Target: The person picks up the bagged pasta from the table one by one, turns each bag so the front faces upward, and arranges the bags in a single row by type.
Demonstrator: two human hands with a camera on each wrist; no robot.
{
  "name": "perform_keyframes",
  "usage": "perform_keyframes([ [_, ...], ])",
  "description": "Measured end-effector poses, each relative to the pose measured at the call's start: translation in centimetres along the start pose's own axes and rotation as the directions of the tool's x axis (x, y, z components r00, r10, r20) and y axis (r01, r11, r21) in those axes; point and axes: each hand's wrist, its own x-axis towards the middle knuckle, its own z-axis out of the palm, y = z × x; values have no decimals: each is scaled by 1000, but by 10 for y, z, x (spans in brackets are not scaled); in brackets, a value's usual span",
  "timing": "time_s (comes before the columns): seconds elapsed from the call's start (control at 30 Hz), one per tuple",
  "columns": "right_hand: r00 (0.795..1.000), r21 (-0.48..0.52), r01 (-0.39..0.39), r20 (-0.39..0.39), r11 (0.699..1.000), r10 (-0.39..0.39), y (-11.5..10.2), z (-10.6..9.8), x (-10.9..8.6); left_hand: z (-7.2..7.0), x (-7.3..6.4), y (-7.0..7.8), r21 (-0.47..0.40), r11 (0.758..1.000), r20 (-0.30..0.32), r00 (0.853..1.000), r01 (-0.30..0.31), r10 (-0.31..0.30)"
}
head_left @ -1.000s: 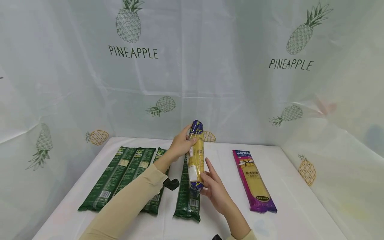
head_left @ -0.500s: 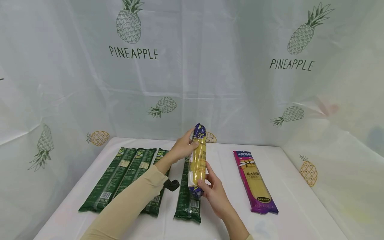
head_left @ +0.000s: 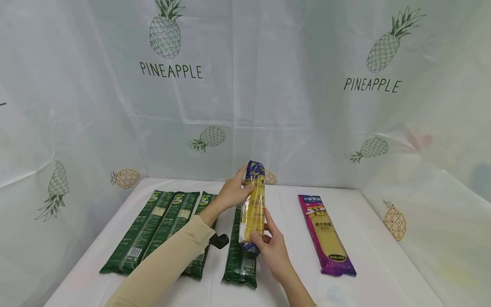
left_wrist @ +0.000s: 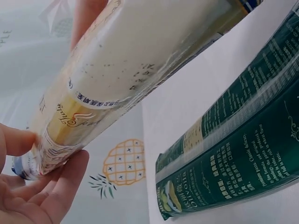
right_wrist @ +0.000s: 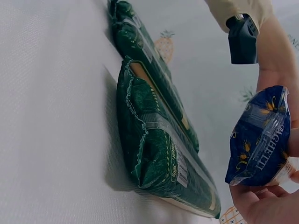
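A yellow spaghetti pack (head_left: 255, 207) with dark blue ends is held up over the middle of the table, tilted with its top end away from me. My left hand (head_left: 233, 190) grips it near the top, thumb across the front. Lower down, my right hand (head_left: 275, 251) holds the bottom end, its thumb on the front face. The left wrist view shows a white back panel (left_wrist: 126, 51) with small dark printing. In the right wrist view, the pack's blue end (right_wrist: 261, 137) reads "SPAGHETTI". A green pasta pack (head_left: 239, 268) lies below, partly hidden by the held one.
Several more green packs, such as the far-left pack (head_left: 140, 230), lie side by side at the left, partly behind my left sleeve (head_left: 168, 260). A purple pasta pack (head_left: 326, 234) lies at the right. A pineapple-print curtain (head_left: 268, 85) closes off the table's (head_left: 379, 264) back.
The spaghetti pack has come down slightly and a little to the right in both hands. My right thumb has moved onto its front face. The packs on the table have stayed put.
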Motion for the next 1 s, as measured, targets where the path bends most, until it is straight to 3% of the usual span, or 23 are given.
perform_keyframes([
  [0.37,995,-128,32,-89,991,-44,1,6,0,2,1,-6,13,999,-25,999,-32,32],
  [0.6,990,-225,47,-119,973,-75,2,8,0,5,0,-8,-91,996,-53,998,13,-18],
  [0.83,999,-172,23,-29,985,-28,3,1,1,4,-2,-5,-202,978,-80,995,50,-67],
  [1.0,995,-20,-69,71,997,70,2,-10,2,1,-4,-6,-256,961,-73,989,106,-128],
])
